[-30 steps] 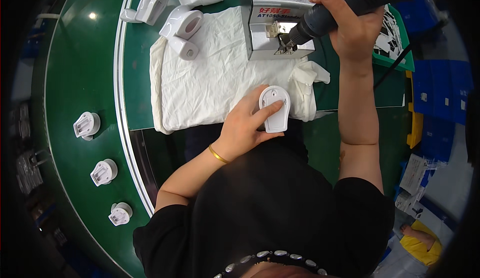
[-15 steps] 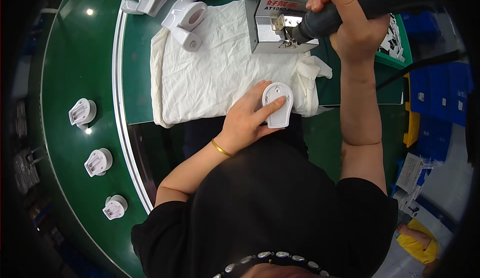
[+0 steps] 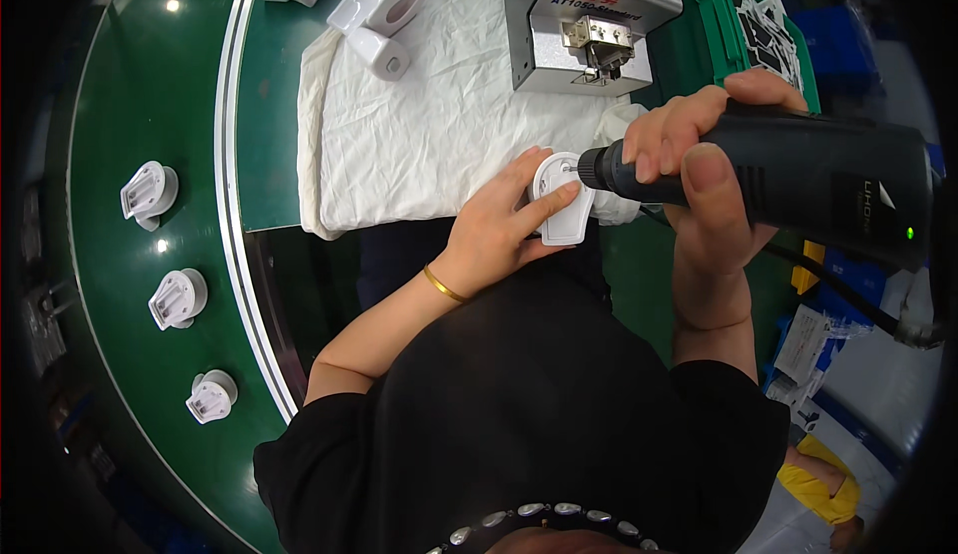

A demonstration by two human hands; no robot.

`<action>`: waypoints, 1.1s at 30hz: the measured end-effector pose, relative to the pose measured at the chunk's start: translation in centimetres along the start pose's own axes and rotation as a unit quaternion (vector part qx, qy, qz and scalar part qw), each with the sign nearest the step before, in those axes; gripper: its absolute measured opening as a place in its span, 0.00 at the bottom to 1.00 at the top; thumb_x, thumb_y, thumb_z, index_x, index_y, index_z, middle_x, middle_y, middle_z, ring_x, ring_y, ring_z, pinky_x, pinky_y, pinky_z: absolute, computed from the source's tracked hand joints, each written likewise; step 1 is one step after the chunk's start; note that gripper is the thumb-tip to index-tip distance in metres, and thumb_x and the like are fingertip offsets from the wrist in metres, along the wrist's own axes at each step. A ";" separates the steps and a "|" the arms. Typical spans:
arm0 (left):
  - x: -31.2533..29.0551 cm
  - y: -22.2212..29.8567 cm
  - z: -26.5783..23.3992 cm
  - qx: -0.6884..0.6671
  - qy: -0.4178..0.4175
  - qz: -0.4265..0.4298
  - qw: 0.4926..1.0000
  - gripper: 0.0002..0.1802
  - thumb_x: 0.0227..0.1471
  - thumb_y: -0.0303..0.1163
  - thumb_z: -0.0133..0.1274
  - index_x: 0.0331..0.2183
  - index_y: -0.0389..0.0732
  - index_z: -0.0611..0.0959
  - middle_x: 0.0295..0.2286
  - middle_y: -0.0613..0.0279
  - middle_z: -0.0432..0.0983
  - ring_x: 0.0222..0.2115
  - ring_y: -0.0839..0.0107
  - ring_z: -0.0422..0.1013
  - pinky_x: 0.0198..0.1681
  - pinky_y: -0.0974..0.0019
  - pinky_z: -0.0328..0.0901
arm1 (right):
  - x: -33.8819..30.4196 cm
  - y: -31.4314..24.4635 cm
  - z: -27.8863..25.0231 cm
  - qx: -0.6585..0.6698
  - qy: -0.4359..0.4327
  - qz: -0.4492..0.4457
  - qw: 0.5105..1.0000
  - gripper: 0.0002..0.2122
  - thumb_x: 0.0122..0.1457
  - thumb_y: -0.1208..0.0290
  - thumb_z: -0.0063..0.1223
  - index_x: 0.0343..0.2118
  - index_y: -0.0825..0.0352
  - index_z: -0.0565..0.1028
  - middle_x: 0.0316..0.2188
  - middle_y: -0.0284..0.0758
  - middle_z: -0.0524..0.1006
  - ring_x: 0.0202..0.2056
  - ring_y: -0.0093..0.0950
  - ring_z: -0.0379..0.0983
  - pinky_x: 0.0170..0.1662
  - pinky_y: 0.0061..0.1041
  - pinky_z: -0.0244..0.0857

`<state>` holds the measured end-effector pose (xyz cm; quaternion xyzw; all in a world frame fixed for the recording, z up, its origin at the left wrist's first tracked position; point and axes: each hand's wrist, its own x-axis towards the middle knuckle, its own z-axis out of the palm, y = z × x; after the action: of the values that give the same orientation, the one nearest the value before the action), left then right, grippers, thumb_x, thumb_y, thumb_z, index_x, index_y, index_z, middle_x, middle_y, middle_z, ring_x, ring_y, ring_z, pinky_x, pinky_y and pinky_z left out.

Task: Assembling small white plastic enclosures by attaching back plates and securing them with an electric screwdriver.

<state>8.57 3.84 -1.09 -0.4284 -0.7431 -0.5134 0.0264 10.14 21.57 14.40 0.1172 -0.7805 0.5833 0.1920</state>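
Observation:
A white rounded plastic housing (image 3: 565, 217) rests in my left hand (image 3: 496, 217), its recessed face up and my thumb pressed on it. My right hand (image 3: 714, 170) is wrapped round a black electric screwdriver (image 3: 798, 170) held nearly level. The driver's tip reaches the upper part of the housing; whether a screw sits on the bit is too small to tell. Beyond my hands stands a grey screw feeder (image 3: 584, 50) with a metal outlet at its front.
A folded white cloth (image 3: 409, 145) covers the bench. Glossy white housings (image 3: 377, 17) lie at its far left. A green bin (image 3: 723, 30) of white strips stands at the far right. On the green belt (image 3: 110, 284) at left sit several white parts (image 3: 180, 298). A cable trails from the screwdriver.
My right hand has brought the screwdriver from the feeder's outlet back to the housing. My left hand still holds the housing, little moved.

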 end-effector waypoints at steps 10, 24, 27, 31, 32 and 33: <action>-0.2 -0.1 0.2 -0.022 0.013 0.007 1.000 0.32 0.38 0.36 0.69 0.49 0.49 0.80 0.51 0.49 0.69 0.52 0.48 0.69 0.52 0.56 0.68 | -0.5 -1.1 1.7 0.047 0.012 0.028 0.998 0.21 0.58 0.71 0.54 0.50 0.63 0.58 0.26 0.34 0.67 0.25 0.25 0.67 0.36 0.33 0.67; -0.2 -0.2 0.1 -0.012 0.009 0.014 1.000 0.32 0.38 0.37 0.68 0.49 0.50 0.79 0.52 0.49 0.69 0.53 0.49 0.68 0.52 0.57 0.68 | -0.3 -0.2 2.6 0.062 0.023 0.025 0.997 0.20 0.58 0.71 0.52 0.51 0.63 0.59 0.25 0.36 0.68 0.25 0.26 0.67 0.35 0.34 0.66; -0.1 -0.3 0.0 -0.007 0.011 0.020 1.000 0.33 0.37 0.36 0.69 0.49 0.50 0.79 0.52 0.49 0.69 0.52 0.49 0.68 0.52 0.56 0.68 | 1.5 1.6 0.3 0.174 0.023 -0.037 0.984 0.23 0.56 0.79 0.54 0.53 0.73 0.58 0.27 0.39 0.75 0.27 0.26 0.75 0.36 0.27 0.72; -0.2 -0.2 0.4 -0.010 0.012 0.018 1.000 0.36 0.34 0.34 0.71 0.50 0.49 0.79 0.52 0.49 0.69 0.51 0.50 0.69 0.52 0.57 0.68 | 2.9 3.9 -9.2 0.091 0.232 0.160 0.955 0.12 0.60 0.68 0.57 0.39 0.72 0.73 0.33 0.38 0.75 0.33 0.31 0.77 0.39 0.36 0.76; -0.1 -0.1 0.4 0.000 0.013 0.027 1.000 0.38 0.34 0.35 0.71 0.51 0.47 0.78 0.51 0.49 0.70 0.51 0.50 0.69 0.52 0.56 0.68 | 3.2 6.1 -11.4 0.070 0.248 0.235 0.937 0.13 0.56 0.68 0.62 0.38 0.71 0.73 0.33 0.36 0.75 0.32 0.29 0.76 0.38 0.34 0.77; 0.1 -0.1 0.6 -0.002 0.012 0.037 0.999 0.38 0.34 0.35 0.71 0.51 0.47 0.78 0.51 0.49 0.70 0.51 0.50 0.69 0.52 0.56 0.68 | 2.9 8.8 -14.2 0.002 0.229 0.282 0.932 0.15 0.54 0.66 0.65 0.37 0.70 0.73 0.33 0.35 0.75 0.32 0.26 0.76 0.35 0.30 0.77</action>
<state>8.65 4.32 -1.40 -0.4493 -0.7253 -0.5189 0.0534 6.27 37.77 11.58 -0.2445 -0.7150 0.6260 0.1927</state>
